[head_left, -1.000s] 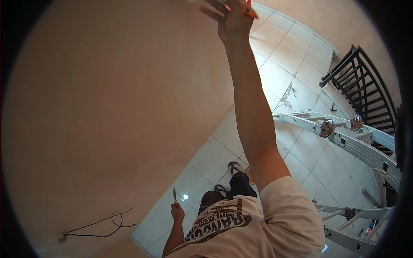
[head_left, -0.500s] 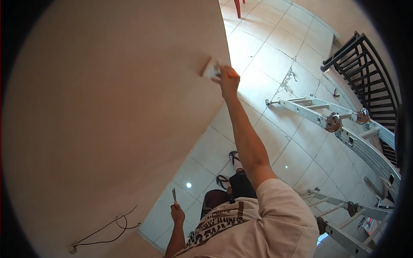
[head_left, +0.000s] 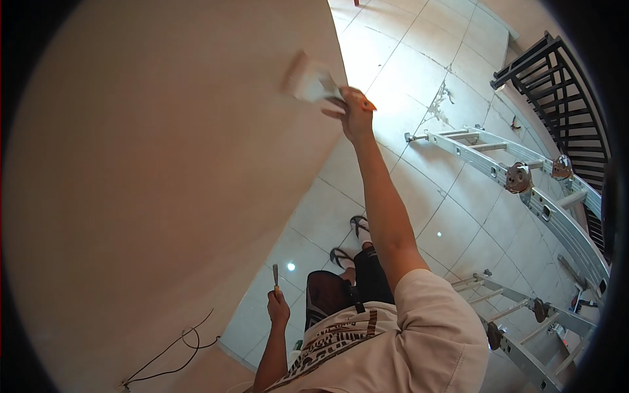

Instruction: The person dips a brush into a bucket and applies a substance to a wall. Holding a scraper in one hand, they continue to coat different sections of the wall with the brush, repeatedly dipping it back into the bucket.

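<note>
Right hand (head_left: 354, 116), upper centre of frame, grip clenched on a wide white-smeared metal putty blade (head_left: 308, 81) pressed flat to the beige plastered wall (head_left: 164, 183); left hand (head_left: 278, 306), bottom centre, grasps a narrow spare scraper (head_left: 275, 275) upright, clear of the wall.

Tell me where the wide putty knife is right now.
In the head view, the wide putty knife is at upper centre, held in the raised right hand, its blade against the wall.

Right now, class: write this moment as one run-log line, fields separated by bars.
right hand: holds wide scraper flat against wall | left hand: holds small knife, lowered | ladder: lying on floor
</note>
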Available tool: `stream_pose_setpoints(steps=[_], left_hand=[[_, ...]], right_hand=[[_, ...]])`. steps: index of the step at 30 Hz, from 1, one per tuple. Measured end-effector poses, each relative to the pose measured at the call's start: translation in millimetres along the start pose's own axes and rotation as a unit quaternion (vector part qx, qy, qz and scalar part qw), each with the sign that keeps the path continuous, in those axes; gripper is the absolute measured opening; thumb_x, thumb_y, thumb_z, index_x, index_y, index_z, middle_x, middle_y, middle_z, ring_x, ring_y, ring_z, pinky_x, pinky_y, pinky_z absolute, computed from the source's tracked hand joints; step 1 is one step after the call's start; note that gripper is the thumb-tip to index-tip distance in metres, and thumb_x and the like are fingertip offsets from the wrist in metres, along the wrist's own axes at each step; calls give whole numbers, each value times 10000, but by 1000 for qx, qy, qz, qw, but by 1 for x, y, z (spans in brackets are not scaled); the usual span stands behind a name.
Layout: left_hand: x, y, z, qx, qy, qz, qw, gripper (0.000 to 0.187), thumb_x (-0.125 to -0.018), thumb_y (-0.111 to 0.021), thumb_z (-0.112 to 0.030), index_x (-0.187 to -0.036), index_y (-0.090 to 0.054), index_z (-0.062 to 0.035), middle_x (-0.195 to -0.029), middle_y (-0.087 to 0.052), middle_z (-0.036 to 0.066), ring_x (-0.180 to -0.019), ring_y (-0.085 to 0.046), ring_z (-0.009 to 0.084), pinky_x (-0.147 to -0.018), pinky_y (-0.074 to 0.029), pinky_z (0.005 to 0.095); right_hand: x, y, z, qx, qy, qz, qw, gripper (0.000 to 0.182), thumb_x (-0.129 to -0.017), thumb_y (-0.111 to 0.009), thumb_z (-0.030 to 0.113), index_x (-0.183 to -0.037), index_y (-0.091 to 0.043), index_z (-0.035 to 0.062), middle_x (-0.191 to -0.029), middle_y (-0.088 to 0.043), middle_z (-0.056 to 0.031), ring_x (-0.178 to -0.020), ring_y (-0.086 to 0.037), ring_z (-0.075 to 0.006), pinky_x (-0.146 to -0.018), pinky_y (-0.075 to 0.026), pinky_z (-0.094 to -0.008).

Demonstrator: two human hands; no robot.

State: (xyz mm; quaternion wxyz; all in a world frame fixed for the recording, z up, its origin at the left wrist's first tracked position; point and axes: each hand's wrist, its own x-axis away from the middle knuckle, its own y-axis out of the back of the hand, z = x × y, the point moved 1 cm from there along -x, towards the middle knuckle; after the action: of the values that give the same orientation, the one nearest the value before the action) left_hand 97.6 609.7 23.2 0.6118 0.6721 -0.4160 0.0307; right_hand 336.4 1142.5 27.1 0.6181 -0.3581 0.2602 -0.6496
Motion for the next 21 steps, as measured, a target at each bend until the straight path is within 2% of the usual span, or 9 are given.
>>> stream_pose_setpoints(steps=[2, 6, 9, 11, 13, 15, 16, 18, 21], left_hand=[[5, 3, -3, -3, -1, 12, 1000, 319, -989, -444, -276, -1109, -492, 16, -932, -631, 234, -871, -612, 416, -748, -465, 476], [3, 3, 5, -25, -12, 30, 999, 321, -988, -442, -277, -1105, -496, 18, -928, -633, 231, -868, -615, 412, -747, -464, 474], [0, 4, 21, -43, -37, 27, 998, 323, -988, -441, -282, -1097, -499, 17, -929, -634, 233, -869, -616, 415, -747, -465, 477], [-11, 5, 24, -55, -54, 30, 997, 326, -987, -440, -289, -1088, -501, 15, -931, -634, 236, -872, -615, 421, -749, -465, 483], [-19, 4, 27, -68, -56, 47, 995, 331, -986, -439, -298, -1080, -504, 13, -934, -636, 239, -876, -613, 430, -753, -464, 490], [-34, -3, 28, -77, -76, 64, 992, 335, -986, -438, -306, -1079, -501, 9, -939, -638, 243, -882, -611, 438, -757, -463, 497], [-42, -6, 29, -84, -84, 71, 990, 338, -986, -437, -310, -1079, -500, 8, -942, -639, 245, -886, -610, 442, -758, -463, 500], [-54, -17, 22, -90, -92, 91, 987, 345, -985, -434, -319, -1087, -497, 5, -948, -639, 251, -894, -609, 445, -761, -462, 508], [-74, -45, 18, -95, -113, 135, 980, 361, -988, -416, -335, -1099, -490, 1, -958, -636, 262, -913, -606, 453, -768, -461, 519]], right_hand=[[7, 59, -42, 54, -33, -95, 993, 272, -902, -596, 174, -1101, -557, -7, -1043, -609, -150, -930, -660, -295, -684, -630, -411], [-5, 77, -64, 194, -23, -193, 961, 206, -890, -582, 133, -1003, -616, -37, -911, -625, -112, -838, -668, -229, -604, -633, -351], [-11, 20, -35, 199, -14, -142, 970, 244, -904, -606, 167, -1036, -607, -39, -1003, -627, -153, -840, -665, -274, -653, -634, -375], [-1, -49, 22, 147, 73, -99, 981, 213, -906, -602, 167, -987, -628, -28, -898, -635, -112, -827, -669, -217, -583, -632, -335], [12, -102, 85, 52, 182, 12, 982, 241, -918, -602, 192, -1017, -616, -27, -887, -636, -106, -833, -673, -227, -595, -635, -372], [12, -139, 133, -8, 221, 105, 970, 208, -915, -589, 176, -1028, -586, 1, -1015, -615, -108, -899, -658, -361, -675, -613, -529], [9, -152, 146, -24, 210, 130, 969, 221, -922, -574, 172, -1058, -569, -2, -1019, -618, -142, -907, -660, -349, -697, -611, -502], [1, -161, 150, -58, 186, 175, 965, 252, -935, -543, 164, -1118, -535, -9, -1028, -625, -209, -924, -664, -324, -743, -608, -446], [-9, -104, 75, -21, 176, 102, 979, 196, -917, -576, 179, -1029, -577, 18, -1062, -595, -100, -947, -640, -378, -699, -599, -553]])
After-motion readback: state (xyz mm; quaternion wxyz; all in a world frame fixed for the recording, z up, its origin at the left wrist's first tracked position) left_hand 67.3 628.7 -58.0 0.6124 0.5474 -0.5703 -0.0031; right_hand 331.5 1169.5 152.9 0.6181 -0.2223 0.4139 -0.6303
